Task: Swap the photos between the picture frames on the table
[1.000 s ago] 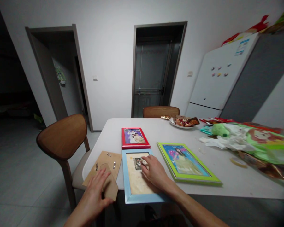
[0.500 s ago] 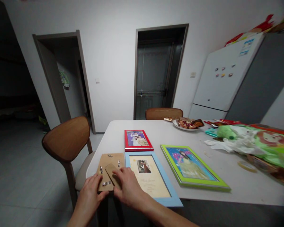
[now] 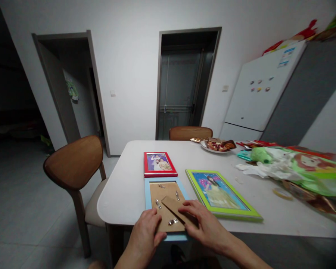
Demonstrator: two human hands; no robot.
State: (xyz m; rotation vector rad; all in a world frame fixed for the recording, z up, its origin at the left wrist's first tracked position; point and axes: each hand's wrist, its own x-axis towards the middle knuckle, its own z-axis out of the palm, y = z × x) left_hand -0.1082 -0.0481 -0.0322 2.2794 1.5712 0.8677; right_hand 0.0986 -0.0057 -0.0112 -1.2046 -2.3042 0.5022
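Note:
A light blue picture frame point(image 3: 147, 192) lies face down at the near edge of the white table point(image 3: 123, 186). A brown backing board point(image 3: 164, 201) with small metal clips and a fold-out stand sits inside it. My left hand point(image 3: 145, 233) presses the board's near left corner. My right hand point(image 3: 205, 224) rests flat on the stand and the board's right side. A red frame point(image 3: 159, 164) with a photo lies just beyond, touching the blue one. A green frame point(image 3: 221, 194) with a picture lies to the right.
A wooden chair point(image 3: 72, 164) stands at the table's left, another point(image 3: 190, 132) at the far end. A plate of snacks point(image 3: 217, 145), crumpled bags and wrappers point(image 3: 291, 168) and a tape roll point(image 3: 281, 192) fill the right side. A fridge point(image 3: 263, 89) stands behind.
The backing board, which lay on the table left of the blue frame, now sits in the frame over the photo. Both hands moved right with it.

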